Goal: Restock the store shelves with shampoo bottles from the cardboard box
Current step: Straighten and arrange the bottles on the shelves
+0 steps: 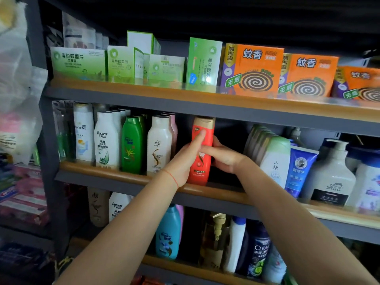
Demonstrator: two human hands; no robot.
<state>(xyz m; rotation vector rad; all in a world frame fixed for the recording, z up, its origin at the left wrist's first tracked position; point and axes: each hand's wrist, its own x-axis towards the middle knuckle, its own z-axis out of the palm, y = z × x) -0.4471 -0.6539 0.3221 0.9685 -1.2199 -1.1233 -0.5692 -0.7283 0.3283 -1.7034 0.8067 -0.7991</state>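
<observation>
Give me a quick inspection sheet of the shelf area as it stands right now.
Surface: middle shelf, wooden front lip, dark gap right of the red bottle.
Job's things: red bottle with gold cap, upright at the shelf's front edge; cardboard box not in view.
Clutter: white bottles, green bottle to the left; blue tube, pump bottle to the right.
Grippers: left hand and right hand both gripping the red bottle.
Cables: nothing seen.
Surroundings: green boxes and orange boxes on the shelf above; more bottles below; plastic bags far left.
</observation>
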